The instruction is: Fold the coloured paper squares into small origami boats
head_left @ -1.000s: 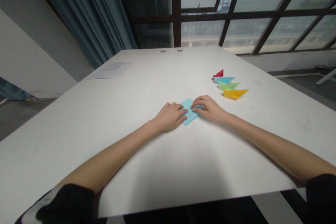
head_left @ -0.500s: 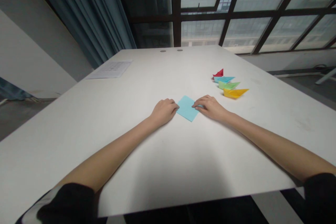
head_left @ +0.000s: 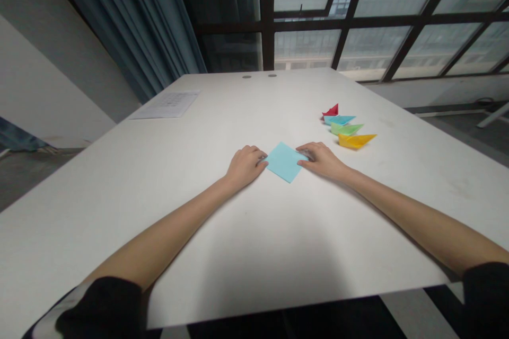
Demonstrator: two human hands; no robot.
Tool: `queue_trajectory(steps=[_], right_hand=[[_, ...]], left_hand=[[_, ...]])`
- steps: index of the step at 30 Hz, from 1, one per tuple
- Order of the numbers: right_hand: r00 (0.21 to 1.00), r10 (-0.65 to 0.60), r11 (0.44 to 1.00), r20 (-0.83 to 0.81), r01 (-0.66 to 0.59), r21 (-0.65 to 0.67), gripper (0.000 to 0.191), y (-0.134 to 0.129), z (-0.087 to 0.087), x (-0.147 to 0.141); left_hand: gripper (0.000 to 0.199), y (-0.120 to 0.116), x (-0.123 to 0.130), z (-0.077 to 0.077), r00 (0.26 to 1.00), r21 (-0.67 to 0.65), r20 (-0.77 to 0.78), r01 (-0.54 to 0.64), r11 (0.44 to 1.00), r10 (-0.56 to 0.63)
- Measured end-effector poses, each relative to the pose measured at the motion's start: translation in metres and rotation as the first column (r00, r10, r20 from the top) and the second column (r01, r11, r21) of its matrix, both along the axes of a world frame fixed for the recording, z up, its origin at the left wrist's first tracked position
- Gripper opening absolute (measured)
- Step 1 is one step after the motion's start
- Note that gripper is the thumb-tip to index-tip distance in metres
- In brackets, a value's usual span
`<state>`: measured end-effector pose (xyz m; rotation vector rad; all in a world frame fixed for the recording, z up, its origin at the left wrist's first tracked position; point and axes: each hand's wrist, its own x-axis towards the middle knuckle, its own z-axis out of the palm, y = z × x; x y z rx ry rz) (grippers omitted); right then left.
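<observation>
I have both bare hands on the white table [head_left: 254,254], one at each side of a light blue square paper [head_left: 283,163]. The paper lies flat around the middle of the scene, turned so that one corner points to the far side and another to the near side.

My left hand [head_left: 244,166] is at the paper's left corner, thumb and fingertips close to each other there; I can't tell from this view whether they are pinched on the edge. My right hand [head_left: 324,161] is at the right corner, thumb on the paper and forefinger standing apart from it, so I read that grip as spread, with the corner between.

To the right and farther off, I have four folded paper shapes in a row running from far to near: a red one [head_left: 332,111], a blue one [head_left: 339,120], a green one [head_left: 347,130] and a yellow one [head_left: 357,141], the yellow nearest me. On the far left lies a printed sheet [head_left: 167,105], its text too small for me to read. Beyond the table's far edge I see a dark-framed window [head_left: 306,45], with a blue curtain [head_left: 135,16] to the left.
</observation>
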<state>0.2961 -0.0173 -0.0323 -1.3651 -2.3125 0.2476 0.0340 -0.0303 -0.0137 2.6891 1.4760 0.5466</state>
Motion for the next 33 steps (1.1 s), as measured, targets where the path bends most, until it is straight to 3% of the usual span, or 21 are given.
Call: queue_trajectory(steps=[3, 11, 14, 19, 29, 33], right_hand=[[1.0, -0.01, 1.0, -0.004, 0.01, -0.002, 0.042, 0.0, 0.0, -0.001], [0.997, -0.036, 0.999, -0.066, 0.038, 0.018, 0.025, -0.005, 0.005, -0.004], [0.995, 0.022, 0.999, -0.093, -0.019, 0.032, 0.023, -0.008, 0.006, -0.005], [0.989, 0.142, 0.99, -0.026, -0.142, 0.024, 0.037, -0.01, 0.008, -0.006], [0.977, 0.195, 0.979, 0.085, -0.199, 0.05, 0.023, -0.026, 0.023, -0.028], [0.972, 0.208, 0.976, 0.11, -0.214, 0.04, 0.025, -0.026, 0.023, -0.028]], left_hand=[[0.023, 0.0, 0.0, 0.001, 0.999, 0.002, 0.034, -0.001, 1.0, 0.001], [0.019, 0.001, 0.002, -0.001, 0.994, -0.024, 0.106, 0.021, 1.0, -0.018], [0.022, -0.001, 0.003, 0.001, 0.994, -0.021, 0.083, 0.068, 0.997, -0.066], [0.025, -0.004, 0.005, 0.004, 0.991, 0.004, 0.018, 0.132, 0.991, -0.132], [0.025, -0.012, 0.017, 0.008, 0.959, -0.007, -0.031, 0.281, 0.96, -0.281], [0.024, -0.013, 0.019, 0.009, 0.964, -0.001, -0.071, 0.255, 0.967, -0.255]])
